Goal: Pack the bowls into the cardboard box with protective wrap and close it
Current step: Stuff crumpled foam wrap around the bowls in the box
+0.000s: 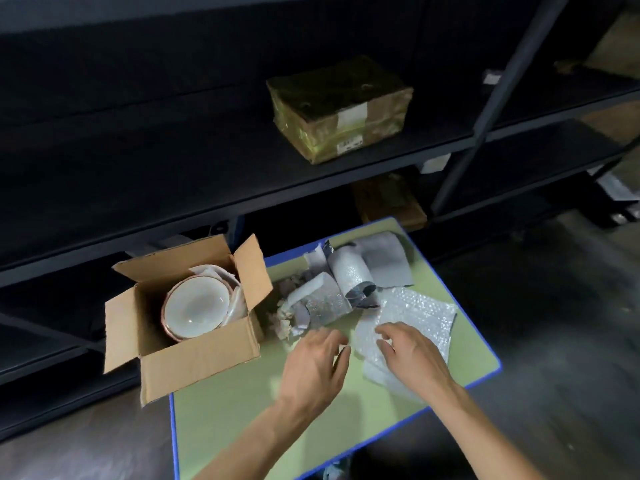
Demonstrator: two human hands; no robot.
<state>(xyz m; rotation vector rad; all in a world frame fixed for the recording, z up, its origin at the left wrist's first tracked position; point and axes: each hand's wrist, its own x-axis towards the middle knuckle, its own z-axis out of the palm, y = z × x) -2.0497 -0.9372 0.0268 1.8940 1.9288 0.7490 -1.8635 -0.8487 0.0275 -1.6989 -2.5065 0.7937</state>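
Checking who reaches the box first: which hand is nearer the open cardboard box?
Left. The left hand is close beside the cardboard box; the right hand is farther off, touching the bubble wrap.

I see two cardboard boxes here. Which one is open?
The lower box, on the green table: its flaps stand up and a white bowl shows inside. The shelf box is taped shut.

Left hand (pixel 313 367) loosely curled, right hand (pixel 412 355) palm-down
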